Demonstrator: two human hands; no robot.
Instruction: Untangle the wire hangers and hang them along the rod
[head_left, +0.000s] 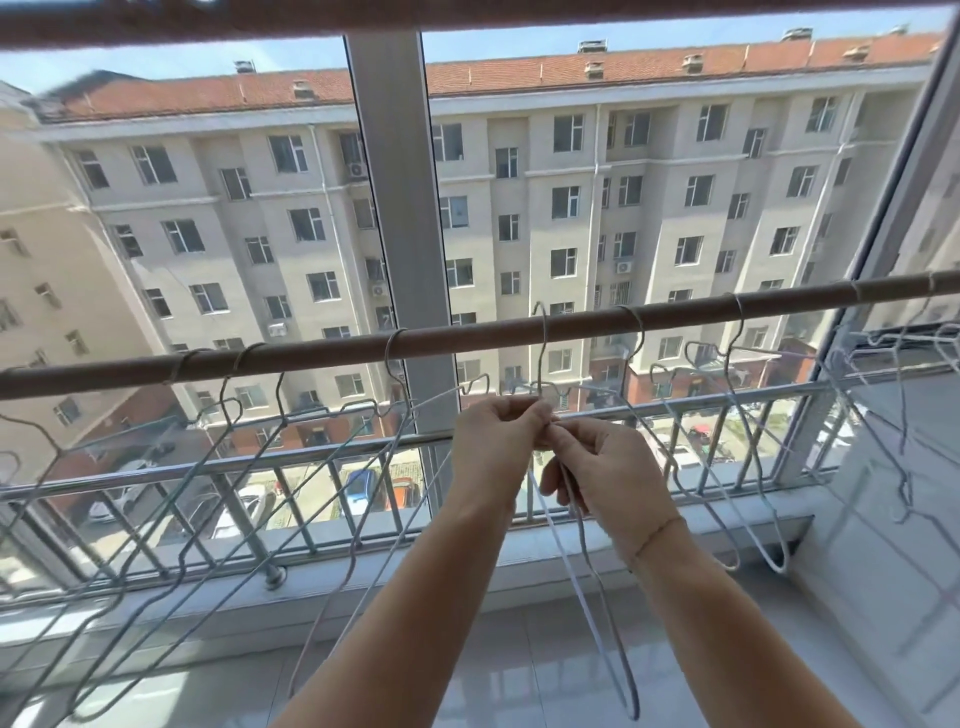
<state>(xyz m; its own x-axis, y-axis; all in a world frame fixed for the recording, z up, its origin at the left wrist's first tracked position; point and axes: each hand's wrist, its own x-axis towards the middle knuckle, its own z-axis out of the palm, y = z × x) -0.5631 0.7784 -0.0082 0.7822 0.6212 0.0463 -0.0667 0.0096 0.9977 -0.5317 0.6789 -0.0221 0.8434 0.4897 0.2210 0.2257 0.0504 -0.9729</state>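
A brown rod (467, 332) runs across the window, rising to the right. Several thin wire hangers hang from it by their hooks, some on the left (249, 452) and some on the right (727, 415). Just below the rod's middle, my left hand (493, 441) and my right hand (608, 473) meet and pinch the neck of one pale wire hanger (582, 577). Its hook (543, 338) sits over the rod above my hands. Its body hangs down between my forearms.
A metal railing (311, 462) and the window frame post (400, 234) stand behind the rod. A white sill (545, 566) runs below. A side window pane (893, 493) closes the right. Another brown rod (363, 15) runs overhead.
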